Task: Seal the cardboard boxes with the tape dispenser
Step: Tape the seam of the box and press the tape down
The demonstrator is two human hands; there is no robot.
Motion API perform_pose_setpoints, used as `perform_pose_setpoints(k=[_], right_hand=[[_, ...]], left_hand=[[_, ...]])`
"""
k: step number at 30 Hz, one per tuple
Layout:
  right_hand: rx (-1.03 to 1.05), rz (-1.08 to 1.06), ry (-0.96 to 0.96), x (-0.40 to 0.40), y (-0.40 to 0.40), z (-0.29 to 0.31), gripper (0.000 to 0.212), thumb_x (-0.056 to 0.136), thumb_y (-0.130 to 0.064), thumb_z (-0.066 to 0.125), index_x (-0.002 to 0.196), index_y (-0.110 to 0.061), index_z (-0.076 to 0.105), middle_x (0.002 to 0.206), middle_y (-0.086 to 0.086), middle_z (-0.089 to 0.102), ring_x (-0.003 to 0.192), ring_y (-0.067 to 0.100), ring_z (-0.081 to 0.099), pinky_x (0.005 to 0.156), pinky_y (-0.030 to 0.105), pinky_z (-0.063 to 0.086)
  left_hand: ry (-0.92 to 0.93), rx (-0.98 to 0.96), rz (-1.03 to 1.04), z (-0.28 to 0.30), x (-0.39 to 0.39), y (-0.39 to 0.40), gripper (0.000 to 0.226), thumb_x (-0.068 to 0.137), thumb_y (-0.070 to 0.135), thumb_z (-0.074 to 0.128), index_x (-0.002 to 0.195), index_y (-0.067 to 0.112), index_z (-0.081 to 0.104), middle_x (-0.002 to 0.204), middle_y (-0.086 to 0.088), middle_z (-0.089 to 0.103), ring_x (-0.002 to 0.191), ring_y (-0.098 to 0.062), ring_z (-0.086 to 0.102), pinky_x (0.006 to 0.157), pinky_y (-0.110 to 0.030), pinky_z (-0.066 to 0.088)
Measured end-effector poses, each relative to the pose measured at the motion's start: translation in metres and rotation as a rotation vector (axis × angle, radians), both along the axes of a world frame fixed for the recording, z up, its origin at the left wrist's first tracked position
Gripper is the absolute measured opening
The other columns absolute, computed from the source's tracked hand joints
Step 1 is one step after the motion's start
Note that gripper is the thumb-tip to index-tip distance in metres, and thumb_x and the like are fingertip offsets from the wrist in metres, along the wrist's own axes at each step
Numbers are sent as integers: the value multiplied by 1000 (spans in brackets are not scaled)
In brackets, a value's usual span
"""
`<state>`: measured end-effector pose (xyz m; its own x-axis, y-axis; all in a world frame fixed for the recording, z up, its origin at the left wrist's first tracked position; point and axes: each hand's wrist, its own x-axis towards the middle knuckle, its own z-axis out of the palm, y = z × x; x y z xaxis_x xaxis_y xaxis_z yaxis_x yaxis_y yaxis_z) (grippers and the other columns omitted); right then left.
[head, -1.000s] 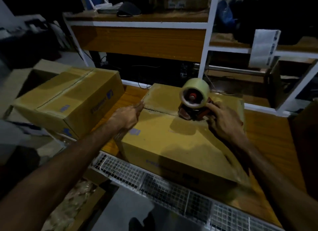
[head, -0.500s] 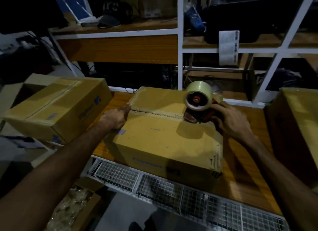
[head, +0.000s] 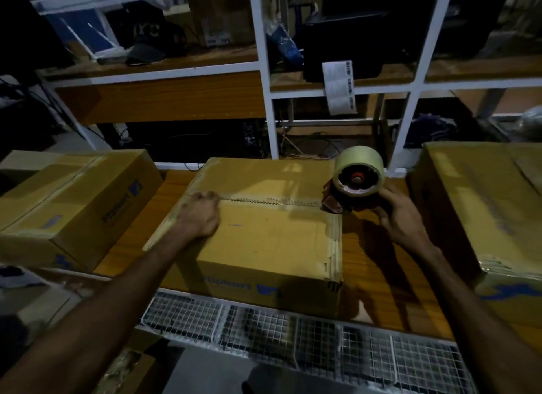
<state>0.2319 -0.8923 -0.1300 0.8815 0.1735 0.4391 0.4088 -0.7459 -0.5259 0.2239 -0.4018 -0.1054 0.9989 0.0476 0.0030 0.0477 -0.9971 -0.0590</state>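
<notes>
On the wooden surface [head: 378, 264], middle cardboard box [head: 264, 232] seam taped nearly across, tape dispenser [head: 352, 185] at its right edge in right hand [head: 401, 217] grip, left hand [head: 202, 214] pressing tape start; right-hand box [head: 484, 206] seemingly unsealed.

Closed brown cardboard box [head: 264, 235] on wooden table, tape dispenser [head: 353, 185] with pale roll at its seam's right end

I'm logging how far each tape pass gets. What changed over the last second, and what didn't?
The right hand pulled the tape dispenser rightward along the seam of the middle box, from about mid-seam to its right edge. No grip changed: the right hand holds the dispenser as before, and the left hand stays pressed on the seam's left end. The box kept its place on the table.
</notes>
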Motion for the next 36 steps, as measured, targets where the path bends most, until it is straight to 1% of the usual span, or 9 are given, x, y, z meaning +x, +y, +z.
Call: perform_pose_setpoints(k=[3, 6, 11, 15, 18, 20, 25, 29, 36], right_hand=[[77, 6, 39, 3, 0, -7, 44, 96, -3, 65, 134, -26, 63, 124, -1, 61, 114, 23, 60, 91, 54, 55], [151, 26, 50, 6, -1, -16, 37, 98, -6, 66, 131, -23, 65, 124, -2, 62, 116, 22, 61, 94, 56, 55], [245, 15, 63, -4, 5, -16, 31, 98, -4, 68, 126, -17, 66, 124, 2, 66, 115, 20, 63, 99, 50, 56], [313, -43, 109, -11, 11, -14, 31, 98, -2, 70, 128, -7, 67, 124, 7, 67, 116, 21, 61, 91, 28, 45], [345, -22, 120, -13, 14, -13, 33, 98, -1, 69, 130, -5, 65, 128, 7, 66, 118, 19, 60, 94, 29, 44], [353, -5, 130, -17, 19, -11, 34, 98, 0, 68, 131, -7, 65, 128, 1, 63, 119, 16, 58, 94, 23, 45], [309, 30, 145, -21, 40, -7, 42, 96, 4, 65, 130, -20, 65, 129, -8, 61, 122, 8, 56, 98, 21, 44], [259, 20, 141, -23, 50, -11, 45, 96, 1, 65, 134, -22, 65, 133, -1, 63, 125, 14, 57, 102, 37, 48], [150, -75, 97, -38, 55, -10, 44, 96, -5, 69, 136, -24, 63, 119, -6, 60, 108, 12, 56, 82, 26, 46]], left_hand=[[30, -131, -50, -2, -19, -84, 76, 99, 69, 17, 156, 20, 32, 169, -9, 26, 153, -36, 27, 120, -69, 25], [101, -202, -86, -1, -31, -171, 111, 83, 94, 5, 167, 22, 8, 174, -5, -3, 160, -34, -2, 124, -69, -1], [174, -256, -119, -4, -43, -262, 133, 70, 105, 17, 166, 15, -7, 169, -15, -23, 157, -35, -23, 117, -69, -21], [146, -244, -94, -7, -30, -272, 128, 77, 96, 33, 166, 12, -7, 171, -16, -20, 158, -36, -21, 117, -69, -20], [139, -239, -108, -8, -26, -267, 113, 87, 82, 37, 166, 13, -5, 173, -13, -15, 159, -33, -17, 120, -68, -16], [130, -232, -123, -9, -27, -259, 108, 89, 78, 36, 166, 14, -3, 173, -11, -13, 160, -32, -14, 121, -67, -14], [140, -239, -161, -9, -29, -225, 98, 91, 72, 36, 167, 19, 2, 175, -4, -10, 160, -28, -11, 124, -66, -5], [132, -212, -199, -11, -31, -205, 93, 94, 69, 36, 167, 23, 1, 175, 0, -10, 161, -26, -11, 124, -67, -5], [130, -200, -250, -16, -29, -185, 93, 95, 68, 37, 167, 24, -1, 174, 2, -12, 160, -24, -10, 125, -66, -4]])
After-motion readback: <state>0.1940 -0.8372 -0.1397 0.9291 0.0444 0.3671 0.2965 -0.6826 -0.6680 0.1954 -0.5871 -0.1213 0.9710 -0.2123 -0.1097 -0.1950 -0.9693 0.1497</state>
